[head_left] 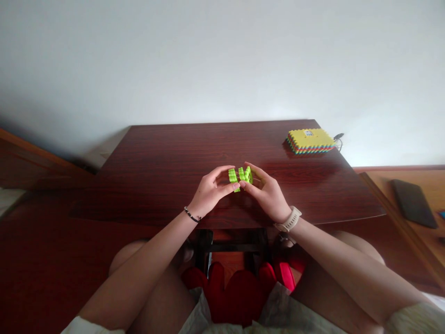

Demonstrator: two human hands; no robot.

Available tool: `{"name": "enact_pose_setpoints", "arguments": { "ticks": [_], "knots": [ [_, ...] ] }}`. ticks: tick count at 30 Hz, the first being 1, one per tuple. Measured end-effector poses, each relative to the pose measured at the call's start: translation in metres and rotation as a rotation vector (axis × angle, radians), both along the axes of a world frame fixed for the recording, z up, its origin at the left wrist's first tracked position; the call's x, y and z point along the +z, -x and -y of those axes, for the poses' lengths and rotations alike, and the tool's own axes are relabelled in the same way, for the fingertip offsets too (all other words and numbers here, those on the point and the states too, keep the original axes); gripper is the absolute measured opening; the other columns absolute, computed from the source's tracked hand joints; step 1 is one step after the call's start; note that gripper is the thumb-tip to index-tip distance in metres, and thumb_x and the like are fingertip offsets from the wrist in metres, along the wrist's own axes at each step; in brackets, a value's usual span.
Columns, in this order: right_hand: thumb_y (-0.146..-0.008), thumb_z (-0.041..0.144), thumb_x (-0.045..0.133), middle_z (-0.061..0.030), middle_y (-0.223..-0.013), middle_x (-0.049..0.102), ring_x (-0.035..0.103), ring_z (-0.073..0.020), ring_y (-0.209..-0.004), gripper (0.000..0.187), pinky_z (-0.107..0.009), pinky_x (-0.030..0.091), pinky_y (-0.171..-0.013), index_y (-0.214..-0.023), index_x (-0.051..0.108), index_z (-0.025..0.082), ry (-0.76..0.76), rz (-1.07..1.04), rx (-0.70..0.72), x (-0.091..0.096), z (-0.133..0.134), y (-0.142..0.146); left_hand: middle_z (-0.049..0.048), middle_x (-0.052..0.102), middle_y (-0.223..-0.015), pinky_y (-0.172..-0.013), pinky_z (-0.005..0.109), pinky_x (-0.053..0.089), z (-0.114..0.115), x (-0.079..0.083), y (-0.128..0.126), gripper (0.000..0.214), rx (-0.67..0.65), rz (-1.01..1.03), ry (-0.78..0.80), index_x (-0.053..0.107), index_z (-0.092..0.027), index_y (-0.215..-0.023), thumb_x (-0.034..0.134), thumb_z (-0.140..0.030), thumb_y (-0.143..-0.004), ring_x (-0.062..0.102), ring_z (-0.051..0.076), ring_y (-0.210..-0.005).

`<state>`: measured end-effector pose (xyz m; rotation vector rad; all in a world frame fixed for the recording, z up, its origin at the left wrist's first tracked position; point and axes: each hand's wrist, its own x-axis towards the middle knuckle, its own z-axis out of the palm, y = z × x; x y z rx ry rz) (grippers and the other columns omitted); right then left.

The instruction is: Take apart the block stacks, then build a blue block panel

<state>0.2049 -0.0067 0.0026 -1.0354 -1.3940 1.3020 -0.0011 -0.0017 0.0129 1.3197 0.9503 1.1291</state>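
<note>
Two small lime-green pieces with notched edges are held over the table, close to each other with a narrow gap between them. My left hand (207, 189) grips the left green notched piece (232, 175) between thumb and fingers. Opposite it, my right hand (270, 193) is closed on the right green notched piece (247, 175), which looks more bent or layered. Both thumbs are towards me and almost touch. My fingers partly cover each piece, so their exact kind does not show.
Under my hands is a dark red-brown wooden table (174, 157), its far edge against a white wall (222, 60). A stack of coloured foam mats (311, 140), yellow on top, lies at the back right. Off to the right, a dark flat object (413, 202) rests on a lower wooden surface.
</note>
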Motion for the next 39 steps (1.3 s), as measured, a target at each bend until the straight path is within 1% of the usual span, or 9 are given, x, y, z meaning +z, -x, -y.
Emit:
{"name": "enact_pose_setpoints", "arguments": {
  "ticks": [2, 5, 10, 16, 21, 25, 27, 32, 39],
  "knots": [
    [-0.088, 0.056, 0.086, -0.0140, -0.138, 0.074, 0.075, -0.0297, -0.124, 0.084, -0.048, 0.062, -0.110, -0.157, 0.052, 0.024, -0.029, 0.003, -0.013, -0.002, -0.001, 0.000, 0.0127, 0.074, -0.138, -0.116, 0.050, 0.054, 0.000, -0.005, -0.003, 0.054, 0.013, 0.049, 0.032, 0.074, -0.021, -0.129, 0.094, -0.038, -0.081, 0.068, 0.033, -0.132],
    [-0.089, 0.058, 0.086, -0.0141, -0.129, 0.076, 0.075, -0.0284, -0.121, 0.071, -0.047, 0.063, -0.108, -0.143, 0.057, 0.023, -0.068, -0.003, -0.024, -0.004, -0.002, 0.000, 0.0113, 0.076, -0.135, -0.115, 0.050, 0.055, 0.001, -0.012, -0.007, 0.052, 0.031, 0.140, 0.083, 0.075, -0.022, -0.126, 0.095, -0.038, -0.081, 0.070, 0.032, -0.129],
    [-0.091, 0.059, 0.083, -0.0137, -0.133, 0.077, 0.074, -0.0289, -0.124, 0.053, -0.049, 0.059, -0.114, -0.127, 0.067, 0.022, -0.085, 0.029, 0.005, -0.002, -0.001, 0.001, 0.0094, 0.077, -0.130, -0.113, 0.048, 0.056, 0.001, -0.019, -0.011, 0.050, 0.048, 0.210, 0.150, 0.076, -0.022, -0.124, 0.095, -0.037, -0.081, 0.071, 0.028, -0.125],
    [-0.100, 0.059, 0.073, -0.0119, -0.137, 0.076, 0.073, -0.0306, -0.126, 0.051, -0.049, 0.057, -0.115, -0.137, 0.073, 0.025, -0.144, 0.167, -0.023, -0.002, 0.001, 0.002, 0.0075, 0.076, -0.125, -0.111, 0.045, 0.057, 0.004, -0.018, -0.016, 0.044, 0.051, 0.312, 0.242, 0.075, -0.021, -0.120, 0.093, -0.033, -0.081, 0.072, 0.023, -0.118],
    [-0.110, 0.052, 0.058, -0.0155, -0.146, 0.063, 0.062, -0.0305, -0.138, 0.055, -0.051, 0.049, -0.123, -0.159, 0.057, 0.026, -0.306, 0.366, 0.010, -0.007, 0.006, 0.005, 0.0066, 0.076, -0.122, -0.112, 0.043, 0.056, 0.005, -0.022, -0.019, 0.047, 0.066, 0.358, 0.266, 0.074, -0.021, -0.119, 0.095, -0.032, -0.078, 0.072, 0.022, -0.116],
    [-0.106, 0.043, 0.065, -0.0171, -0.154, 0.050, 0.055, -0.0341, -0.145, 0.074, -0.056, 0.051, -0.122, -0.172, 0.036, 0.029, -0.383, 0.483, 0.064, -0.009, 0.009, 0.005, 0.0088, 0.075, -0.126, -0.109, 0.042, 0.056, 0.005, -0.022, -0.018, 0.049, 0.053, 0.331, 0.253, 0.073, -0.021, -0.123, 0.094, -0.033, -0.081, 0.071, 0.024, -0.120],
    [-0.102, 0.037, 0.068, -0.0177, -0.154, 0.048, 0.054, -0.0361, -0.145, 0.080, -0.059, 0.053, -0.120, -0.173, 0.032, 0.029, -0.432, 0.522, 0.080, -0.007, 0.008, 0.003, 0.0093, 0.075, -0.128, -0.107, 0.042, 0.057, 0.006, -0.021, -0.018, 0.050, 0.045, 0.327, 0.252, 0.073, -0.021, -0.125, 0.094, -0.033, -0.081, 0.071, 0.025, -0.120],
    [-0.103, 0.023, 0.060, -0.0166, -0.143, 0.052, 0.064, -0.0331, -0.129, 0.065, -0.054, 0.060, -0.111, -0.166, 0.045, 0.027, -0.499, 0.608, 0.035, -0.001, 0.006, 0.001, 0.0091, 0.074, -0.129, -0.107, 0.041, 0.055, 0.006, -0.023, -0.019, 0.054, 0.009, 0.272, 0.197, 0.072, -0.022, -0.127, 0.095, -0.038, -0.081, 0.069, 0.026, -0.121],
    [-0.099, 0.017, 0.058, -0.0150, -0.141, 0.055, 0.062, -0.0358, -0.133, 0.074, -0.059, 0.057, -0.115, -0.169, 0.039, 0.031, -0.601, 0.705, 0.076, -0.004, 0.007, 0.003, 0.0135, 0.067, -0.144, -0.121, 0.047, 0.044, 0.003, -0.021, -0.014, 0.067, 0.006, -0.054, -0.005, 0.066, -0.023, -0.136, 0.096, -0.043, -0.079, 0.062, 0.033, -0.137]
  ]
}}
